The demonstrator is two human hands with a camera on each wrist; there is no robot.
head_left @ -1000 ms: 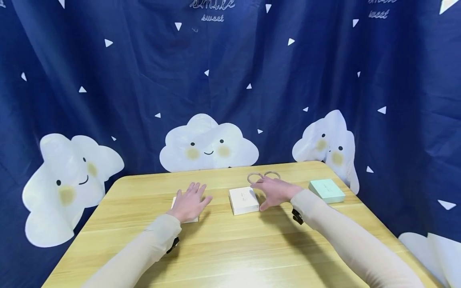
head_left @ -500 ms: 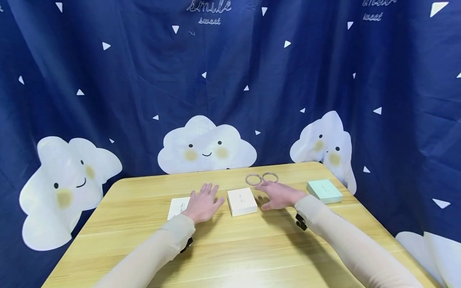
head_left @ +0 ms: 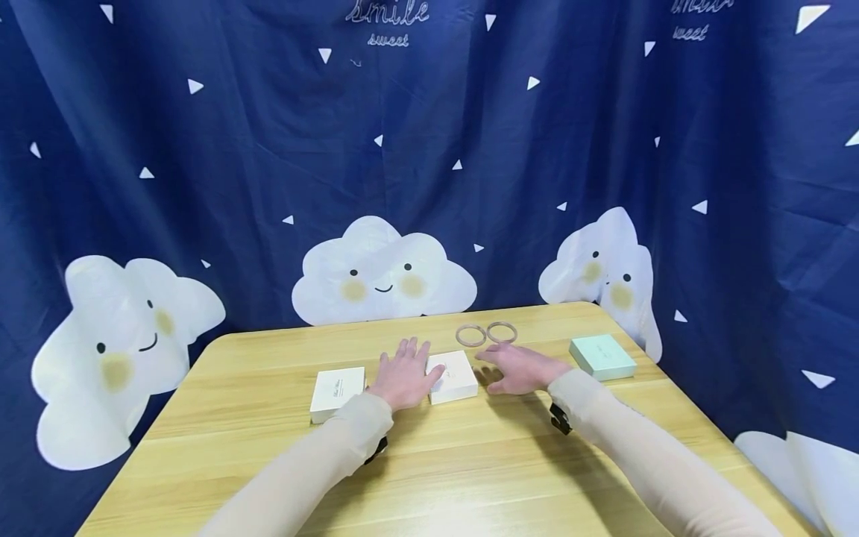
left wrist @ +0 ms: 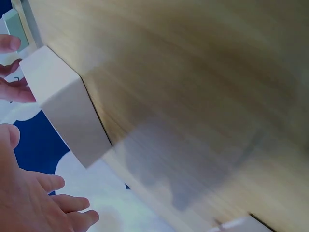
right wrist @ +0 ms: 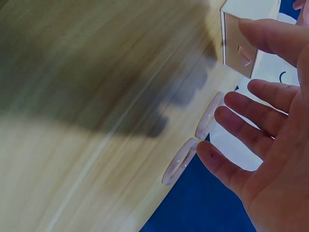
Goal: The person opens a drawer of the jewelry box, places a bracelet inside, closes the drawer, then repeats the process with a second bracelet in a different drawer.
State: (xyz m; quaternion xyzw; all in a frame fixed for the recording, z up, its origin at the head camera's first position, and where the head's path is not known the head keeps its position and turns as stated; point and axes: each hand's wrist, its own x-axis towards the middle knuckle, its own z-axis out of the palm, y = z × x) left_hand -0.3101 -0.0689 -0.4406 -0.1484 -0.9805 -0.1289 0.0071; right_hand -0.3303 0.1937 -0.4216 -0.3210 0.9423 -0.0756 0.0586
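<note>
One white box (head_left: 458, 382) lies at three o'clock from the left hand (head_left: 401, 378), which, fingers spread, has shifted off the outer box (head_left: 335, 391), now more exposed at nine; the right hand (head_left: 520, 369), fingers apart, stays at the white box's three.

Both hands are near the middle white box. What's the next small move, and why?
Perhaps draw the left hand and right hand gently in on the middle white box: it sits between them, and neither appears to grip it yet.
</note>
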